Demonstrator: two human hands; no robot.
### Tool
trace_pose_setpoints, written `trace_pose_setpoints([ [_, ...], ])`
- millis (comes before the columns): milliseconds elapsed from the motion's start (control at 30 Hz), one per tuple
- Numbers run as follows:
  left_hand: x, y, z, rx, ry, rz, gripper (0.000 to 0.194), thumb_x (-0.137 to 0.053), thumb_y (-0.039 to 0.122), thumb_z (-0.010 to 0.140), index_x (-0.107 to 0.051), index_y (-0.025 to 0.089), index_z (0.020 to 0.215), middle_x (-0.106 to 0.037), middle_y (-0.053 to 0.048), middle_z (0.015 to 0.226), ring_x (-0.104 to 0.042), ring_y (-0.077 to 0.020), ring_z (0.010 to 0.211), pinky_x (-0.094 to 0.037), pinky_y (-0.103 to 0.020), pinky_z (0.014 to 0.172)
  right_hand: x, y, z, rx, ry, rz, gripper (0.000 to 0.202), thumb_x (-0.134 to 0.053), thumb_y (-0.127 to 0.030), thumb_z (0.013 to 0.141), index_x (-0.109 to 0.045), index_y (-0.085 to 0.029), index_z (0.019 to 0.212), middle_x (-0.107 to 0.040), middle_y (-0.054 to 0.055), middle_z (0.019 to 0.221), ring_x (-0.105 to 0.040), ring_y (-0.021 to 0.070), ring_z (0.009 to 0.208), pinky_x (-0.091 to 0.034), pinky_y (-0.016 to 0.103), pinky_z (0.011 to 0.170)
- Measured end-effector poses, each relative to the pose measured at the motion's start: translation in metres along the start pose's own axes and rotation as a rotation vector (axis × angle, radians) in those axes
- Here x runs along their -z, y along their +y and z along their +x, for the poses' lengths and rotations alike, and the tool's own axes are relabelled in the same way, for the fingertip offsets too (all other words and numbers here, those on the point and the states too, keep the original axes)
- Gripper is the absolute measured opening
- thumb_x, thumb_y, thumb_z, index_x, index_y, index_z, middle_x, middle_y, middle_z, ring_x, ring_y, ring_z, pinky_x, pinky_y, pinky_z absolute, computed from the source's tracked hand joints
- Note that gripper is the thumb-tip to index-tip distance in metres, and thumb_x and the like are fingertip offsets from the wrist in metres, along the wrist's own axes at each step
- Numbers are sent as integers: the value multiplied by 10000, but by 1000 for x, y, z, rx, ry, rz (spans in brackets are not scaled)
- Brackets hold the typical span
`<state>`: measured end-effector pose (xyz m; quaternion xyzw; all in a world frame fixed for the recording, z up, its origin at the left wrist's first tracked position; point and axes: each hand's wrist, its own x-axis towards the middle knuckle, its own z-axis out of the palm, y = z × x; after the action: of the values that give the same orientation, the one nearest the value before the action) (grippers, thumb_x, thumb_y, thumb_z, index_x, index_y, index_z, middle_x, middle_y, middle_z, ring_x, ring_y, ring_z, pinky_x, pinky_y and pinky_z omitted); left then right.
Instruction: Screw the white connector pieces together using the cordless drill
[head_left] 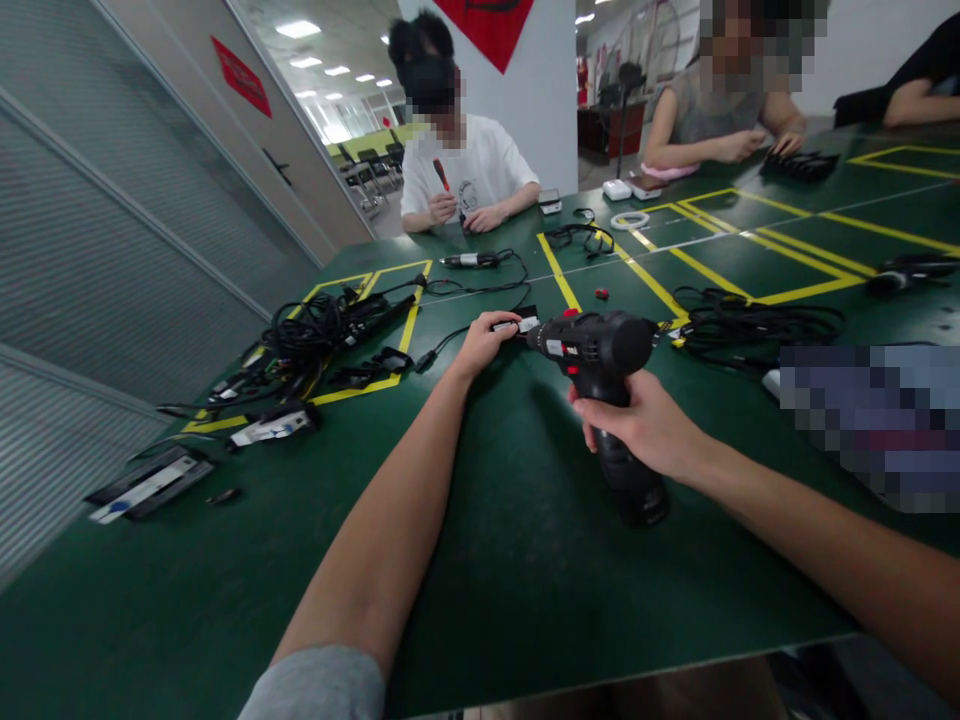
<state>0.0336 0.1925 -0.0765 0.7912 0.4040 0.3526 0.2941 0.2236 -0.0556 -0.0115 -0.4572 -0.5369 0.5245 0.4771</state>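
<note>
My right hand point(649, 425) is wrapped round the grip of a black cordless drill point(619, 345) with red switches. The drill lies level, its chuck pointing left at a small black-and-white device point(528, 325). Closed on that device, my left hand point(484, 342) holds it low over the green table, by the tip of the drill. Whether the bit touches the device cannot be made out, and part of the device is hidden by my fingers and the chuck. A black cable with a connector point(427, 360) lies left of my left hand.
Coiled black cables point(330, 330) lie at left and another cable bundle point(757, 320) at right. Black-and-white parts point(154, 485) rest near the left edge. A pen-shaped electric tool point(471, 260) lies ahead. Opposite sits a person point(472, 165) holding a screwdriver point(440, 174).
</note>
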Motion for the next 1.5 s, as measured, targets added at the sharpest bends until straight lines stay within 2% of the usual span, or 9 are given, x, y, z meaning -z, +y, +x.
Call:
trace_pose_setpoints([
  [400,0,0,-1,49,-2,-38,306,-607,345,774,-729,245,1037,-664,-34,1151,-558,-235,1127,-404,-398,1078,-1,-2,-2,2,7,-18,160,-670,-256,831,-545,-190,903,-590,-14,687,-590,154,558,-475,330,564],
  [1133,1,-3,1,57,-18,-53,307,-602,345,774,-727,249,1037,-670,-37,1149,-568,-238,1111,-416,-397,1063,-3,-4,-2,1,2,-45,159,-667,-273,834,-548,-190,901,-588,-19,671,-591,156,558,-469,328,573],
  [1333,2,-4,1,21,-38,-31,304,-583,345,789,-712,241,1044,-654,-41,1144,-558,-233,1124,-385,-397,1089,-3,-5,-3,-6,2,-46,181,-677,-300,837,-544,-192,895,-582,-19,652,-587,159,553,-467,330,563],
  [1500,2,-1,0,12,-52,17,298,-562,348,808,-701,237,1047,-638,-44,1136,-542,-237,1127,-372,-408,1096,-2,-3,-3,-4,-2,-34,139,-653,-252,848,-541,-192,905,-588,-19,650,-587,156,556,-469,326,562],
])
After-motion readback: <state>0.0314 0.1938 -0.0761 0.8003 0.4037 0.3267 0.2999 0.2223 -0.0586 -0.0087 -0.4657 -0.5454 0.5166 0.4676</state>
